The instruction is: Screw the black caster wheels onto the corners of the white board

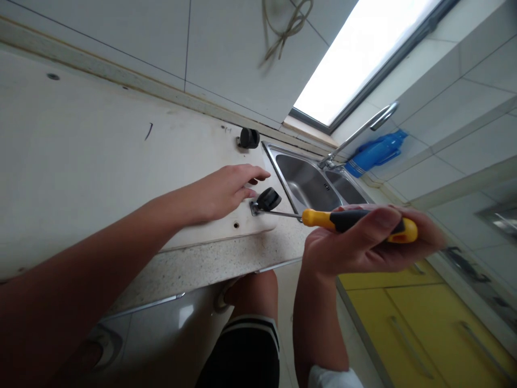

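My right hand (367, 237) is wrapped round the yellow and black handle of a screwdriver (319, 218). The shaft points left, its tip at the metal mounting plate of a black caster wheel (270, 199). That caster sits near the front corner of a white board (100, 161) lying on the counter. Resting on the board beside the caster is my left hand (230, 191), fingers apart, the thumb close to the wheel; I cannot tell whether it touches. A second black caster (249, 138) stands at the board's back corner. An open hole shows in the board near the front edge.
Right of the board is a steel double sink (302, 180) with a tall faucet (363, 132). A blue jug-like container (377, 153) stands behind it. The speckled counter edge (226, 258) runs along the front. Yellow cabinets (416, 323) are at lower right. A cord (288, 29) hangs on the tiled wall.
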